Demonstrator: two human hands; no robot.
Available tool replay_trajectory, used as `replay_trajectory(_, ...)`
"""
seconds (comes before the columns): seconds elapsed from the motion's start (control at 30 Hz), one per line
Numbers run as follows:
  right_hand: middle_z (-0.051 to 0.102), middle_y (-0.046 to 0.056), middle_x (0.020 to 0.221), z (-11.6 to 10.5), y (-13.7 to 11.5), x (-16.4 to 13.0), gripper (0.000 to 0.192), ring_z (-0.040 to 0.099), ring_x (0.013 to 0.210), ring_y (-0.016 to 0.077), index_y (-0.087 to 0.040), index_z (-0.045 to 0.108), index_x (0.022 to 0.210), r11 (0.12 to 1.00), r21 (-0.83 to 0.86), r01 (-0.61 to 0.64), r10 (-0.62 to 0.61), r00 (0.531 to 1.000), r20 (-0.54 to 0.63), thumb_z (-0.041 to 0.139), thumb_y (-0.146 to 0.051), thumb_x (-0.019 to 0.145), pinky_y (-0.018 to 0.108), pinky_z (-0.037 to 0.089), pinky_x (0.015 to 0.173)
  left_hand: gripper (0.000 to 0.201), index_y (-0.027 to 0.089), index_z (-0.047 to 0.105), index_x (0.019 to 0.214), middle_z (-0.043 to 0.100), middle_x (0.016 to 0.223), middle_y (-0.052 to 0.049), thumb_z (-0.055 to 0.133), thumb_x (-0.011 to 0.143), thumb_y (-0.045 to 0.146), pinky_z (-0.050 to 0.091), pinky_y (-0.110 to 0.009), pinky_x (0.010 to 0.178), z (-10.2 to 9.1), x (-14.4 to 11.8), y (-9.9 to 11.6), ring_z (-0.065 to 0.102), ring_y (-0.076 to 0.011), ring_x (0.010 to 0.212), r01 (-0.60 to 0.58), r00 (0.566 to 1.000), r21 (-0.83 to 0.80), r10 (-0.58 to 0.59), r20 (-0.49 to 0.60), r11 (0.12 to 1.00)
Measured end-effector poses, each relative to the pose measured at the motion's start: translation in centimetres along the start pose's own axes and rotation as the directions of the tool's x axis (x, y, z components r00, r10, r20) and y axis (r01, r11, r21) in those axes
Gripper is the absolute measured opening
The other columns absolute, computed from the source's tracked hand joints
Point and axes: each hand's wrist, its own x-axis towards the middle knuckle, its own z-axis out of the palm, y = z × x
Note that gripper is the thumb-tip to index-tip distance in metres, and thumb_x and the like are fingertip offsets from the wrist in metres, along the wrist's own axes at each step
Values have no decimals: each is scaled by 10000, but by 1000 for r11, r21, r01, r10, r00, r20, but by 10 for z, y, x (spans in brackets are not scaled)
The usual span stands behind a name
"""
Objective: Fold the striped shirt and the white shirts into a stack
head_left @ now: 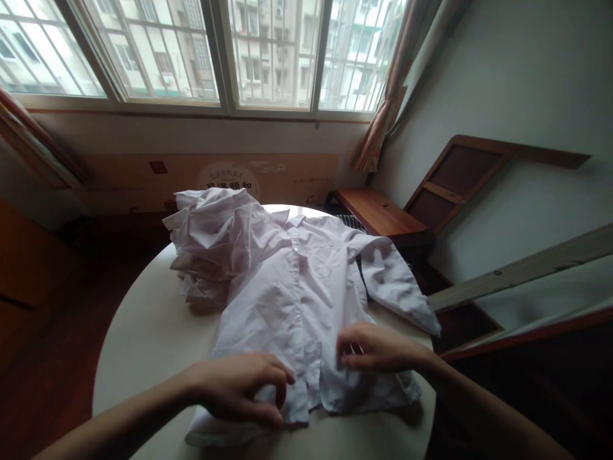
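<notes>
A white button-up shirt (268, 306) lies spread on the round table, its collar away from me and its hem near me. One sleeve (390, 275) stretches out to the right, over the table's edge. My left hand (242, 386) is over the lower left front, fingers bent and thumb apart, with no cloth visibly gripped. Over the lower right front is my right hand (376, 348), its fingers curled with a gap to the thumb. Its fingertips are slightly blurred, and whether they touch the cloth is unclear. A crumpled pile of white cloth (205, 239) overlaps the shirt's left side.
The round white table (138, 351) carries the shirt and the pile. Behind it are a printed cardboard panel (287, 176) and barred windows (272, 57). A wooden chair (383, 214) stands at the back right, and a wooden beam (527, 268) runs along the right side.
</notes>
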Motion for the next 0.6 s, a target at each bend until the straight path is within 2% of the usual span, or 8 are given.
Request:
replay_trajectory(0.07, 661, 28, 788, -10, -2, 19, 172, 586, 702, 151, -175, 663, 928, 997, -63, -41, 29, 984, -174, 564, -269, 822, 245, 415, 657, 240, 224, 660, 944, 656, 1097, -46, 560, 837, 414, 433, -253, 872, -21, 9, -11, 597, -181, 992, -1, 997, -24, -1, -83, 1000)
replay_trajectory(0.13, 664, 42, 815, -15, -1, 50, 192, 591, 718, 157, -169, 645, 973, 988, -120, -99, 53, 939, -341, 552, -276, 844, 253, 415, 671, 257, 199, 651, 943, 672, 973, -52, 571, 825, 412, 445, -256, 796, -45, 25, -28, 606, -180, 892, 67, 958, 31, -55, -282, 997)
replay_trajectory(0.2, 668, 53, 862, -16, 4, 84, 178, 599, 772, 169, -166, 636, 984, 973, -185, -141, 57, 915, -400, 565, -239, 837, 259, 412, 706, 246, 181, 654, 890, 666, 831, -44, 614, 780, 396, 445, -258, 706, -65, 51, -49, 600, -180, 777, 172, 899, 105, -112, -423, 980)
replay_trajectory(0.27, 663, 65, 924, -12, 11, 115, 173, 600, 840, 178, -165, 629, 988, 954, -235, -184, 74, 908, -412, 550, -183, 835, 261, 406, 742, 228, 168, 654, 915, 664, 798, -43, 632, 750, 324, 440, -261, 686, -76, 81, -73, 597, -181, 740, 244, 855, 140, -145, -498, 960)
replay_trajectory(0.37, 642, 83, 999, -4, 22, 142, 183, 590, 919, 179, -160, 616, 998, 939, -222, -263, 130, 868, -480, 496, -162, 861, 263, 396, 793, 202, 146, 662, 905, 674, 817, -69, 577, 772, 273, 441, -269, 695, -77, 115, -99, 611, -192, 754, 391, 770, 134, -243, -590, 911)
replay_trajectory(0.43, 633, 84, 1007, 0, 30, 147, 168, 585, 934, 180, -162, 612, 991, 942, -168, -290, 164, 836, -523, 506, -214, 871, 268, 393, 812, 212, 144, 670, 867, 678, 818, -81, 587, 764, 309, 442, -277, 704, -71, 127, -108, 615, -205, 769, 445, 735, 148, -265, -625, 883)
replay_trajectory(0.5, 630, 74, 995, 3, 36, 145, 158, 583, 921, 174, -168, 611, 973, 952, -110, -287, 185, 819, -543, 533, -248, 861, 266, 397, 809, 211, 152, 677, 820, 681, 802, -78, 606, 742, 335, 439, -280, 703, -65, 130, -112, 613, -207, 763, 449, 723, 160, -253, -643, 879)
replay_trajectory(0.6, 637, 55, 947, 5, 43, 140, 142, 585, 869, 153, -169, 604, 962, 963, -31, -266, 201, 796, -571, 536, -194, 840, 255, 404, 795, 150, 161, 675, 746, 674, 746, -52, 602, 719, 288, 432, -264, 673, -60, 128, -115, 598, -177, 706, 425, 721, 118, -257, -643, 897)
